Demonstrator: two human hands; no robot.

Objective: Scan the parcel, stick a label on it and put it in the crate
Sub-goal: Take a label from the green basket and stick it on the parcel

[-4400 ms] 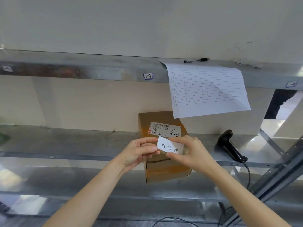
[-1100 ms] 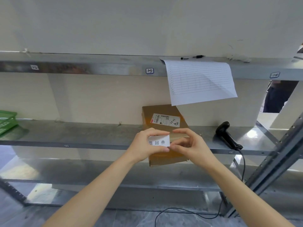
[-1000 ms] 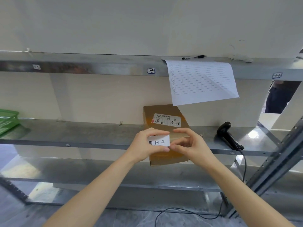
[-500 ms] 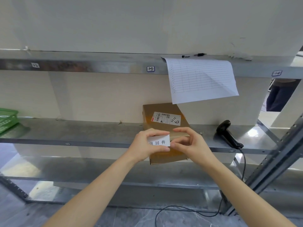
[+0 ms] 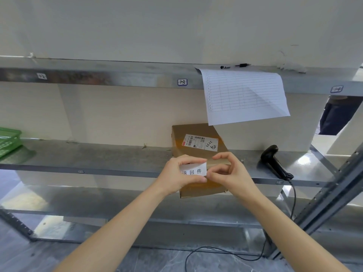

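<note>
A brown cardboard parcel (image 5: 197, 145) with a white shipping sticker lies on the middle metal shelf (image 5: 110, 158) and juts over its front edge. In front of the parcel I hold a small white label (image 5: 193, 169) printed with black characters. My left hand (image 5: 179, 174) pinches the label's left part between thumb and fingers. My right hand (image 5: 228, 171) pinches at its right edge with thumb and forefinger. The label's left end is hidden by my fingers. A green crate (image 5: 8, 140) shows at the far left of the same shelf, cut off by the frame.
A black handheld scanner (image 5: 276, 162) lies on the shelf to the right, its cable hanging to the floor. A lined paper sheet (image 5: 243, 95) hangs from the upper shelf above the parcel, with pens on top. A slanted rack post (image 5: 332, 197) stands at right.
Both hands stay on the label in front of the parcel. Compared with several seconds ago, the label is held lower and more level; the view has shifted, bringing the green crate into sight.
</note>
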